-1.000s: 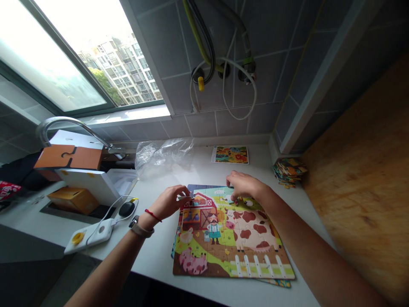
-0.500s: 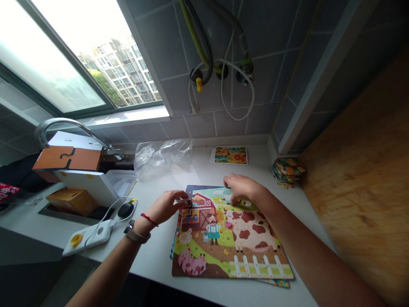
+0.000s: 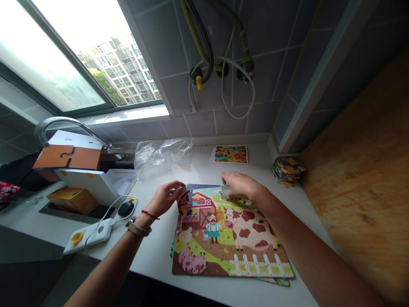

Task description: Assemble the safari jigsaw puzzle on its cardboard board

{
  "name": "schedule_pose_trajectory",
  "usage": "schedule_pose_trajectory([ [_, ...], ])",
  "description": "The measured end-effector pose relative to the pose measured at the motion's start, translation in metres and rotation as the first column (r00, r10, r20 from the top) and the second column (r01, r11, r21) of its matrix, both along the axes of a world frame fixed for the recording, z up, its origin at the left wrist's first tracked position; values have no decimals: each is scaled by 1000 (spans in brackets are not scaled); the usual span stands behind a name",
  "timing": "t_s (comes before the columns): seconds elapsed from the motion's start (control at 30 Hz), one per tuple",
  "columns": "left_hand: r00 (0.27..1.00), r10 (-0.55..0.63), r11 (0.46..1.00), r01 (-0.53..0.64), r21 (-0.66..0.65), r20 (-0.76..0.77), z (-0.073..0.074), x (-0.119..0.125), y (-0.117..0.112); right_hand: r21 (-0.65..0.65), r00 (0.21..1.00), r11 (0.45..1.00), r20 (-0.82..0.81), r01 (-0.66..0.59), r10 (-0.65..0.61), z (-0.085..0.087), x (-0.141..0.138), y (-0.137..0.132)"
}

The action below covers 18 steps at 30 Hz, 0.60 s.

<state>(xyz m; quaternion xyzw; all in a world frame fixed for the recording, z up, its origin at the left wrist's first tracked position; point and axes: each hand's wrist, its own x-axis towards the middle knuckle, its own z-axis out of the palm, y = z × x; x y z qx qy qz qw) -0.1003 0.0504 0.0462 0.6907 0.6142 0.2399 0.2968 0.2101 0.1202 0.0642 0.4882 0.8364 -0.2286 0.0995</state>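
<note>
A farm jigsaw puzzle (image 3: 230, 238) with a barn, a farmer, a cow and pigs lies on the white counter (image 3: 153, 256). My left hand (image 3: 166, 197) pinches a puzzle piece (image 3: 183, 200) with red on it, lifted at the puzzle's upper left corner. Over the puzzle's top edge, my right hand (image 3: 240, 186) pinches a pale piece (image 3: 225, 189). A red string and a watch are on my left wrist.
A stack of loose puzzle pieces (image 3: 287, 169) sits at the right by the wooden panel (image 3: 361, 179). A picture card (image 3: 229, 154) and a crumpled clear bag (image 3: 161, 155) lie near the wall. Boxes (image 3: 70, 162), a faucet (image 3: 64, 125) and a white device with cable (image 3: 92, 232) are at the left.
My left hand has lifted a piece up from the puzzle's upper left corner. My right hand has shifted slightly left and up along the top edge with a pale piece.
</note>
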Motion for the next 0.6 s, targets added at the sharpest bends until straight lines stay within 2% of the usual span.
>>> schedule_pose_trajectory([
  [0.3, 974, 63, 998, -56, -39, 219, 1, 6, -1, 8, 998, 998, -25, -64, 64, 1, -10, -5],
  [0.47, 913, 105, 991, -62, -120, 393, 4, 18, -2, 19, 998, 998, -12, -60, 60, 3, -10, -8],
  [0.6, 876, 117, 987, -48, -156, 468, 6, 30, 2, 17, 998, 998, -25, -55, 55, 1, -9, -6],
])
